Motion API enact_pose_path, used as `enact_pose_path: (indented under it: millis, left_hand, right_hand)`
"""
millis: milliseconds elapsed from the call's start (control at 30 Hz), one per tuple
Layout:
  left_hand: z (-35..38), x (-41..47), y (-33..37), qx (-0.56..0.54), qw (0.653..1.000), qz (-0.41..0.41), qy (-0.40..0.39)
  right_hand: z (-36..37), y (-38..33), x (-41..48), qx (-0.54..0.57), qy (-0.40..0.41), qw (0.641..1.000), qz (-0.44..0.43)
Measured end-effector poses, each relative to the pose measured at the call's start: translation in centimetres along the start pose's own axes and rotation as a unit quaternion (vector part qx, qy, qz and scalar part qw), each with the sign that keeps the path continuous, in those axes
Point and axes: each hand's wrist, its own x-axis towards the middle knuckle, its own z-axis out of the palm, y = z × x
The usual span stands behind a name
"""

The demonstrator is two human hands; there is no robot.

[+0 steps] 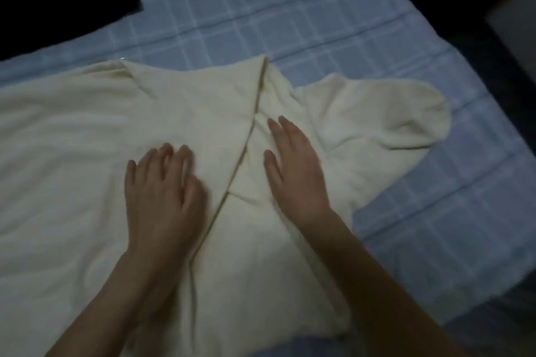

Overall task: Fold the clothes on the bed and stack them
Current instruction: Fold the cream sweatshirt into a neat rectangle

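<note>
On the checked bed (319, 17), a cream garment (72, 139) is pressed flat under the left hand (162, 191) and right hand (295, 168), fingers spread, only partly folded; a dark garment (58, 3) is left unfolded, nothing stacked.

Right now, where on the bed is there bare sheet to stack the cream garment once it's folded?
Bare blue checked bedsheet runs along the far side, between the black fuzzy garment and the bed's right edge; a narrower strip lies right of the sleeve. The near-left is crowded: the cream fleece garment covers it, with the left hand and right hand flat on it.
</note>
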Motion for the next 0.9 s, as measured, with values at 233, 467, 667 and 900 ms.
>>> enact_pose_path:
  millis: [233,467,667,900]
  left_hand:
    - [2.2,10.5,17.1,-0.177,0.951,0.244,-0.068]
    - [5.2,19.1,28.5,-0.184,0.925,0.26,-0.206]
    - [5.0,19.1,28.9,-0.38,0.875,0.209,-0.216]
    - [-2.0,16.1,23.0,-0.539,0.806,0.157,-0.188]
  right_hand:
    - [-9.8,13.0,-4.8,0.022,0.15,0.948,0.281]
    - [-11.2,16.5,-3.1,0.406,0.191,0.864,0.229]
    - [-13.5,16.7,-1.8,0.382,0.21,0.867,0.242]
    - [-14.7,8.5,-3.0,0.431,0.211,0.856,0.195]
